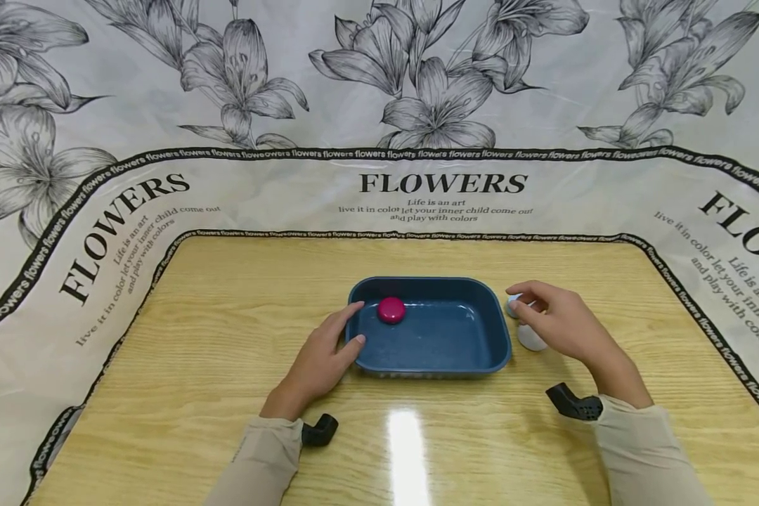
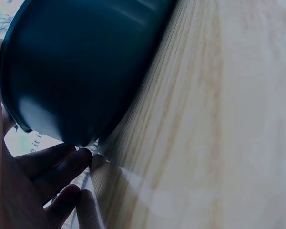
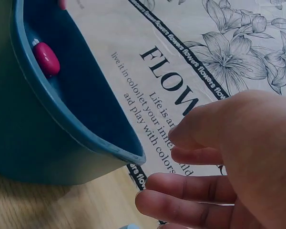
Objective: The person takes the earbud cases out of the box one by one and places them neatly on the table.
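A deep blue rectangular basin [image 1: 426, 360] stands on the table, with a glossy pink disc-like object [image 1: 391, 310] inside toward its left end. At that end my left hand [image 1: 319, 362] grips the basin, thumb and index fingertips over the rim. The left wrist view has its other fingers curled by the outer wall. My right hand [image 1: 559, 320] hovers just right of the basin with bent, spread fingers and nothing between them. Partly hidden under it are a small light blue round object [image 1: 513, 306] and a white round one [image 1: 530, 338].
The wooden table [image 1: 228, 309] runs on to both sides and in front of the basin. Behind it hangs a white cloth [image 1: 278, 200] printed with flowers and lettering. Black wrist mounts [image 1: 320, 430] sit at both sleeves.
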A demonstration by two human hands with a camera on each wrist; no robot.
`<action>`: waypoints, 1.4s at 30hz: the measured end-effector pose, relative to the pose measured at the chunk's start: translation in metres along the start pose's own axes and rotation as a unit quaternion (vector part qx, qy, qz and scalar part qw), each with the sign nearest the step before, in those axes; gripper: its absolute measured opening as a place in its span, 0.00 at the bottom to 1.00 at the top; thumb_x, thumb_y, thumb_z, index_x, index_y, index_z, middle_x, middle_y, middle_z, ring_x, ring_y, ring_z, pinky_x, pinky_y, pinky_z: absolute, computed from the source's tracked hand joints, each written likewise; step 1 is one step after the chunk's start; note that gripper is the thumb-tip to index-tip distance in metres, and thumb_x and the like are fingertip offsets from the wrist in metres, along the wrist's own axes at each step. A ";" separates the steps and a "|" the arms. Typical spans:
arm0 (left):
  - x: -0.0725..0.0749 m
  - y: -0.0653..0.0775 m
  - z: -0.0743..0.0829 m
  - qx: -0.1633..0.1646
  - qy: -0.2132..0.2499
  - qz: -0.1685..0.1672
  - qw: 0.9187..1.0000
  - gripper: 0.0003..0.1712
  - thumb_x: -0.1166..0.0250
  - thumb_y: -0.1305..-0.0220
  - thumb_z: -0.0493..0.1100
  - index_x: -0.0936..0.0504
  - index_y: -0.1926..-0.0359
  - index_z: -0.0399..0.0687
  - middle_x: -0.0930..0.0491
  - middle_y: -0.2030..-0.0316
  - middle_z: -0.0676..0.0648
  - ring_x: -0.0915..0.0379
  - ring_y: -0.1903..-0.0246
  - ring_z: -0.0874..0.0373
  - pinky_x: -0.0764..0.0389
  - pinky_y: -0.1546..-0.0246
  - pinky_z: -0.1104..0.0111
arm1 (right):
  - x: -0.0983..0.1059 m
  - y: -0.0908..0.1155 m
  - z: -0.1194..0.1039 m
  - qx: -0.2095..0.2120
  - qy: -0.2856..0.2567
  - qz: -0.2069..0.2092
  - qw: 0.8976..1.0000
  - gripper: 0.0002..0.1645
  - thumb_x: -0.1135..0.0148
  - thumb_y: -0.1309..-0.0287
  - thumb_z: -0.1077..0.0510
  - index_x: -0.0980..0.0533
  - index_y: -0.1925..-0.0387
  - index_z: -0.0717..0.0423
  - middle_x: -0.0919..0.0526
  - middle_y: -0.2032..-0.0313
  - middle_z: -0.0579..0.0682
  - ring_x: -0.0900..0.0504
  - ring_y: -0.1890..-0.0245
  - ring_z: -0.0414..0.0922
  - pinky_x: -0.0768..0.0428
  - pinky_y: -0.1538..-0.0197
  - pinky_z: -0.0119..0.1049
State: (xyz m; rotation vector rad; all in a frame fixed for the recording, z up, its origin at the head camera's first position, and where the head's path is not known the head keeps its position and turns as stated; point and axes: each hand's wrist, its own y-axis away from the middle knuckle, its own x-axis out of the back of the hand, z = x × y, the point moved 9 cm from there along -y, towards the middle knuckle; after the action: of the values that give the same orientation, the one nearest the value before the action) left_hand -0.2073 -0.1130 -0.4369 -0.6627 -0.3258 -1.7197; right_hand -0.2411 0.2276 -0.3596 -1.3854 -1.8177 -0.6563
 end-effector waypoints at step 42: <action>0.000 0.000 -0.001 -0.008 -0.001 0.006 1.000 0.32 0.45 0.26 0.55 0.38 0.24 0.65 0.36 0.29 0.55 0.41 0.30 0.55 0.38 0.31 0.52 | -0.055 -0.061 -0.069 0.085 -0.029 -0.164 0.982 0.25 0.42 0.28 0.50 0.26 0.37 0.59 0.15 0.58 0.53 0.16 0.60 0.48 0.21 0.57 0.45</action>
State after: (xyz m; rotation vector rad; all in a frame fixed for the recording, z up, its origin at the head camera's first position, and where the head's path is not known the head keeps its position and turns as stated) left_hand -0.2075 -0.1132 -0.4377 -0.6768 -0.3100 -1.7116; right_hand -0.2744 0.1259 -0.3611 -1.0129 -2.1197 -0.6120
